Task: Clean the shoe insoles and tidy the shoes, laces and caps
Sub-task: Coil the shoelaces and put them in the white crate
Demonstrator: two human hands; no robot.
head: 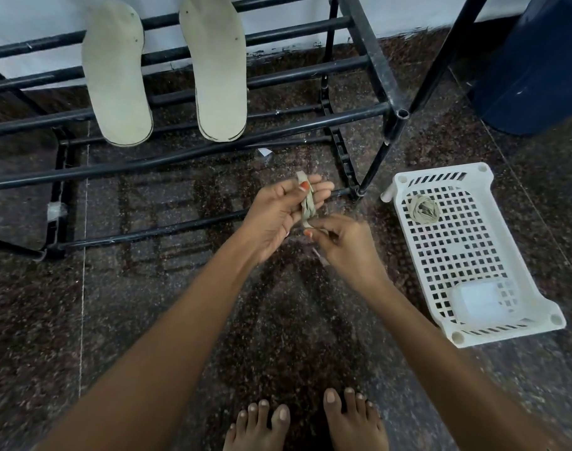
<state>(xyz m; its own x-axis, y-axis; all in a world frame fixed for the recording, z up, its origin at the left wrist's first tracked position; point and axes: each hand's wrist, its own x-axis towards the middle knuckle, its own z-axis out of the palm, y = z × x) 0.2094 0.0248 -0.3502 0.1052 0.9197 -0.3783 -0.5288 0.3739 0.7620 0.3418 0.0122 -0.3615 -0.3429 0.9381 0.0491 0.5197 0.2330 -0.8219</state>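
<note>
Bare feet (pixel 305 421) at bottom edge, standing on dark speckled floor (pixel 131 320). Both forearms reach forward over it.

Right hand (pixel 346 245): fingers closed, pinching the lower loose end of a beige shoelace (pixel 308 206). Left hand (pixel 279 213): palm up, lace wound in loops around its fingers, thumb pressing the loops near the top. Hands are just beside each other, lace spans between them.

Right of the hands: white perforated plastic basket (pixel 518 327) on the floor. Inside, near its far end, a second lace (pixel 423 209) already coiled into a bundle. A pale translucent patch shows at its near end, can't tell what.

Beyond the hands: black metal shoe rack (pixel 359 113). Two off-white insoles (pixel 115 76) lie side by side across its top bars, well apart from the hands. Dark blue bin (pixel 538 66) far right, against the wall.
</note>
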